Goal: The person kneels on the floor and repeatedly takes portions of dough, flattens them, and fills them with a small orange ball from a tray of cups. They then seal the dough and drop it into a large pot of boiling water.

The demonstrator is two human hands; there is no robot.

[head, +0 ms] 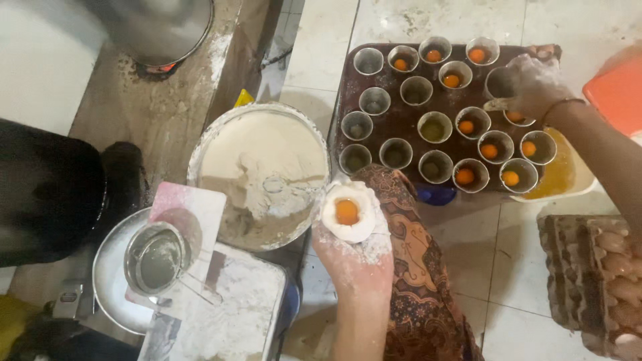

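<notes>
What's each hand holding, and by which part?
Left hand cups a dough round from beneath, a yolk in its hollow. Right hand grips a small metal cup by its rim, over the tray.

flour bowl point(264, 174) left of cup tray point(401, 120), egg carton point(595, 281) right

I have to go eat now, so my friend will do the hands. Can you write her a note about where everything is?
Left hand: floury, cupping a dough round with an egg yolk in it, beside the flour bowl.
Right hand: floury fingers on a metal cup at the far right of the dark tray.
Done: ten cups hold yolks.
Left: the other cups show none. Egg carton sits at the right.
</notes>
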